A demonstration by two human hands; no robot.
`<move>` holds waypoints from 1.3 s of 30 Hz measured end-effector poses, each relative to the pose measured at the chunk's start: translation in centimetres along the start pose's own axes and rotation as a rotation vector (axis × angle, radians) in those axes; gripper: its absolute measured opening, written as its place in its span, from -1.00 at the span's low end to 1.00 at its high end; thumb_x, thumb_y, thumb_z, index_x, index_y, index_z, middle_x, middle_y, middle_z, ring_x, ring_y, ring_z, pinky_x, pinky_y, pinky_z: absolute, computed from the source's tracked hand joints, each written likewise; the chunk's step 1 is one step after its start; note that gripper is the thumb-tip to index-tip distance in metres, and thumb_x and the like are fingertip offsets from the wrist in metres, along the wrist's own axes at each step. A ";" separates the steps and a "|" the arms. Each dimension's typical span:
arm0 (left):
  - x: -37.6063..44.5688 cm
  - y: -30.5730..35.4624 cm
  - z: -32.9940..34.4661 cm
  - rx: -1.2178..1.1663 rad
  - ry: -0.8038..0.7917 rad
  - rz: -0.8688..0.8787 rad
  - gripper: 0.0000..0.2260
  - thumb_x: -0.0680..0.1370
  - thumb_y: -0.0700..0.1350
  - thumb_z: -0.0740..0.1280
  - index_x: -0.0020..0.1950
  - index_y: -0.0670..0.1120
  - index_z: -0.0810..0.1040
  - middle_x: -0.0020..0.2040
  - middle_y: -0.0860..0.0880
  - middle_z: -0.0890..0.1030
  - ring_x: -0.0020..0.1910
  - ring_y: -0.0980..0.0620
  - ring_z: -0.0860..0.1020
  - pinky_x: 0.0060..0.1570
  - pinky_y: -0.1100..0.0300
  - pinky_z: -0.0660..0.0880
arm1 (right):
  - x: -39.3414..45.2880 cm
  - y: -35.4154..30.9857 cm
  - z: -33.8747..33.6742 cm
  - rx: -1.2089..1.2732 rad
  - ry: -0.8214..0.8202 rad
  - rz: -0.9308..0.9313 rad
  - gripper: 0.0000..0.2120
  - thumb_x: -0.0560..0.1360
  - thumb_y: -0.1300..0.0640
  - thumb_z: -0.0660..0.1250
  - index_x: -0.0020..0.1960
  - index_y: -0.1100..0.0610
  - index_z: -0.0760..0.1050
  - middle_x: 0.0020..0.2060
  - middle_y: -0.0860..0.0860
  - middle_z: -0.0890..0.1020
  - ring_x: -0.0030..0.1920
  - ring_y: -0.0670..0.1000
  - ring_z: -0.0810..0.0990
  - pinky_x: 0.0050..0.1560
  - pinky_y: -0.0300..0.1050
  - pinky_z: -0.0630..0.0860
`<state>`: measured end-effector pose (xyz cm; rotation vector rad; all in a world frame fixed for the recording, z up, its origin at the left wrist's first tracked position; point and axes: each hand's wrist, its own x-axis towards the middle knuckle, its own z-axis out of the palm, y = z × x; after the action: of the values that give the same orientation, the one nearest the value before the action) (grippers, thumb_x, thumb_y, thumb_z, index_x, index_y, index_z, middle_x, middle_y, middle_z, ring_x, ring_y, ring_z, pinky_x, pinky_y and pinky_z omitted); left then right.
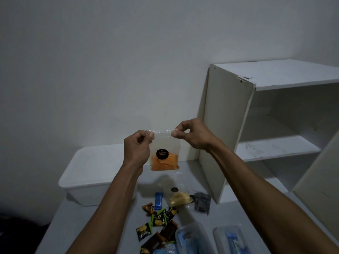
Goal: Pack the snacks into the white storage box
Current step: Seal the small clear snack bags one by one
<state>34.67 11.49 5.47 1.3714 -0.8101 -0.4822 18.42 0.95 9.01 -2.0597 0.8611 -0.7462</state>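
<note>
Up in front of the wall, both hands hold one clear bag of orange chips [164,160] by its top edge. The left hand [137,150] pinches the top left corner between thumb and curled fingers; the right hand [192,135] pinches the top right corner the same way, so the seal is stretched between them and the bag hangs upright above the worktop [77,222]. A round black label sits on the bag's front, just above the chips gathered at its bottom.

Behind the bag and to the left, the white storage box [95,173] stands on the worktop near the wall, its lid on. Below the hanging bag lies a second clear bag with pale yellow chips [178,197], and just beside it on the right a small bag of dark pieces [201,200]. Nearer the person, a blue wrapped bar [158,200] lies next to a loose scatter of small black, green and brown snack sachets [159,222]. At the bottom edge are two clear plastic containers [194,237] holding blue packets, side by side and cut off by the frame.

To the right, a white open shelf unit [275,116] stands on the worktop against the wall.
</note>
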 end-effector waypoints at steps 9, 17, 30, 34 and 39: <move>0.5 0.1 -0.3 -0.046 0.005 -0.064 -0.92 0.56 -0.12 0.37 -0.10 -0.07 0.64 -0.16 -0.04 0.65 -0.17 0.08 0.57 -0.09 0.16 0.49 | 0.4 0.7 0.1 0.085 0.058 0.066 -0.82 0.37 -0.05 0.55 -0.24 0.05 0.66 -0.15 -0.09 0.73 0.00 -0.11 0.66 0.14 -0.06 0.54; 0.7 0.2 -0.4 -0.025 -0.055 -0.049 -0.88 0.58 -0.09 0.34 -0.14 -0.03 0.64 -0.15 0.01 0.66 -0.15 0.10 0.57 -0.13 0.21 0.45 | 0.0 -1.2 0.1 0.192 -0.108 0.121 -0.70 0.52 -0.09 0.39 -0.12 0.14 0.68 -0.13 -0.01 0.74 -0.24 -0.31 0.63 -0.23 -0.34 0.48; 0.1 0.2 1.1 0.105 0.137 -0.173 -0.75 0.42 0.15 0.48 -0.16 -0.02 0.64 -0.18 0.09 0.64 -0.16 0.18 0.57 -0.22 0.26 0.46 | 0.6 -0.8 3.8 0.114 -0.013 0.151 -0.80 0.53 0.06 0.41 -0.23 0.12 0.62 -0.32 -0.03 0.64 -0.27 -0.08 0.57 -0.19 -0.12 0.54; 0.2 0.3 1.3 0.099 0.124 -0.228 -0.85 0.50 -0.06 0.45 -0.26 -0.03 0.62 -0.25 0.10 0.62 -0.25 0.25 0.54 -0.36 0.40 0.38 | 0.3 -0.6 4.7 0.171 -0.031 0.160 -0.81 0.55 0.12 0.38 -0.22 0.13 0.62 -0.32 -0.07 0.63 -0.30 -0.17 0.56 -0.25 -0.26 0.46; 0.4 0.3 1.0 0.058 0.126 -0.246 -0.82 0.51 -0.18 0.42 -0.26 -0.23 0.62 -0.33 -0.02 0.59 -0.39 0.17 0.51 -0.47 0.45 0.43 | 0.0 -0.3 5.0 0.216 -0.026 0.213 -0.77 0.55 0.05 0.39 -0.24 0.12 0.61 -0.38 -0.07 0.60 -0.38 -0.18 0.51 -0.39 -0.33 0.40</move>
<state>34.15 10.57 5.81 1.5488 -0.5586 -0.5594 22.20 3.20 6.59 -1.7531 0.9254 -0.6632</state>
